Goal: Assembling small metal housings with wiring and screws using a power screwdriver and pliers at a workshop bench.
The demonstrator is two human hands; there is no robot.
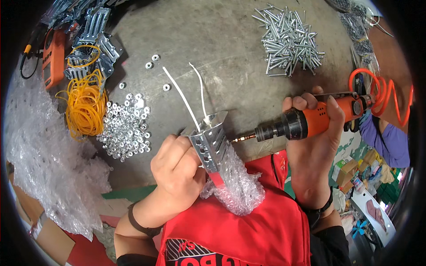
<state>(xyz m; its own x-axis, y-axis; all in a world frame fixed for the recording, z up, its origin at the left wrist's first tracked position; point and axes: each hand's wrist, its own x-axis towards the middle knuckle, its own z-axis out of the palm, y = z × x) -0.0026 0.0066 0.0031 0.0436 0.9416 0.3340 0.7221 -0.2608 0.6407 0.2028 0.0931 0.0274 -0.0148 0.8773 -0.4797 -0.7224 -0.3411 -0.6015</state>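
My left hand [177,170] is closed on a shiny metal bracket [208,144], held tilted in front of my chest. Two white wires [182,98] stick up out of the bracket, and bubble wrap [239,186] covers its lower end. In my right hand [317,119] is an orange and black air screwdriver [317,119], with the fingers wrapped round its body. Its copper-coloured bit [244,138] points left, its tip at the bracket's right side; whether it sits on a screw I cannot make out.
Loose nuts [126,126] lie left on the grey table [213,40], beside yellow rubber bands [86,108] and metal brackets [95,26]. Bolts [290,42] are piled at the far right. Bubble wrap sheeting [49,155] covers the left edge. A coiled orange air hose [390,95] trails right.
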